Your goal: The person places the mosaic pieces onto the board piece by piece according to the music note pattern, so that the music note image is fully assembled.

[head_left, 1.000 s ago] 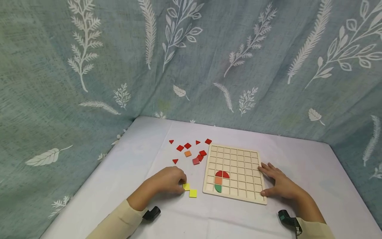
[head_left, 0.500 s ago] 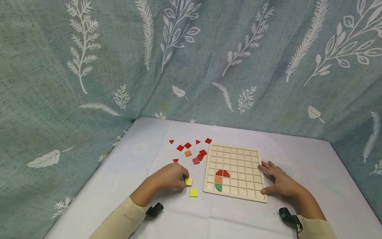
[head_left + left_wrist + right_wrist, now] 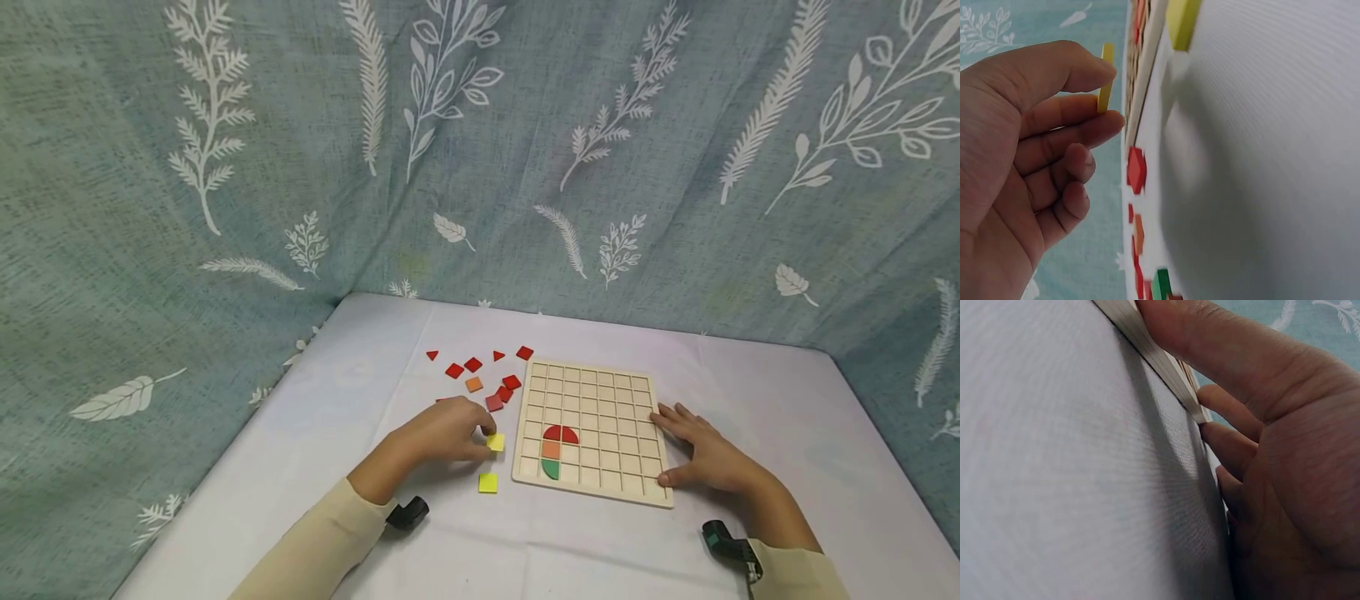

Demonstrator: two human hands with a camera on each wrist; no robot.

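My left hand [image 3: 448,432] pinches a yellow square tile [image 3: 496,442] between thumb and fingertips, just left of the wooden grid board [image 3: 592,493]. In the left wrist view the tile [image 3: 1105,78] stands on edge, raised off the table. A second yellow tile [image 3: 488,483] lies on the cloth nearer to me. The board bears two red quarter-round pieces [image 3: 561,434], an orange square [image 3: 551,450] and a green quarter-round piece [image 3: 551,469]. My right hand [image 3: 705,454] rests at the board's right edge with loosely spread fingers; in the right wrist view its thumb [image 3: 1210,344] touches the rim.
Several red squares [image 3: 472,365], small red triangles [image 3: 432,355] and an orange square tile [image 3: 474,384] lie scattered left of the board's far half. A white cloth [image 3: 735,379] covers the table. Leaf-patterned curtains [image 3: 480,167] hang behind and at the sides.
My left hand has picked up one yellow tile and carried it right and away from me, towards the board. The right hand stays in place at the board's edge.
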